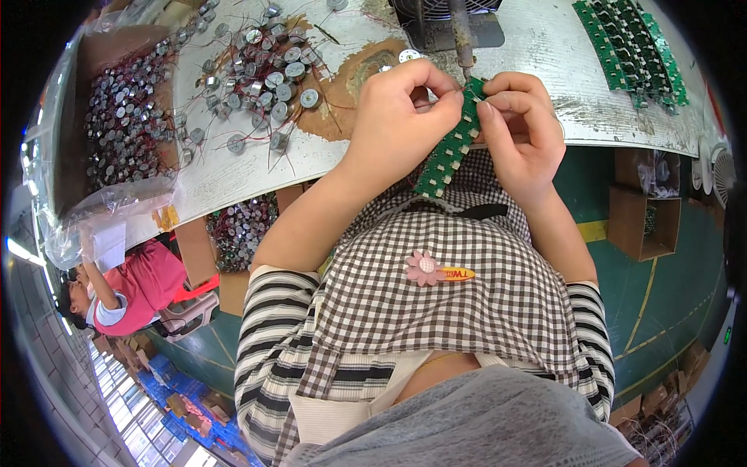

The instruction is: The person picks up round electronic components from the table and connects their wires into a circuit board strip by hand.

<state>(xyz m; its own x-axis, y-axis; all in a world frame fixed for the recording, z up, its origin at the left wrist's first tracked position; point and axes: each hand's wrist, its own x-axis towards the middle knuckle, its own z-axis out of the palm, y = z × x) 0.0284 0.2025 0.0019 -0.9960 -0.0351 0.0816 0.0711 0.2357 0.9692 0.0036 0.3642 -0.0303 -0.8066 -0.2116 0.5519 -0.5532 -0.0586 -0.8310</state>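
A long strip of green circuit boards [450, 156] with rows of small white connectors slants down in front of me over the table's front edge. My right hand [523, 128] pinches the upper right side of this strip between thumb and fingers. My left hand [405, 117] is closed beside the strip's upper end, its thumb and forefinger pinching what looks like a thin wire; the fingers hide most of it. Just above the strip's top end hangs the tip of a soldering iron [464, 58]. A small round motor [408, 56] with a white face lies behind my left hand.
Loose small motors [272, 82] with red wires lie in a pile to the left. A plastic-lined box [70, 117] of more motors stands farther left. More green board strips [629, 50] lie at the back right. A black fan-like unit [443, 23] stands behind the iron. Another person [144, 284] sits at left.
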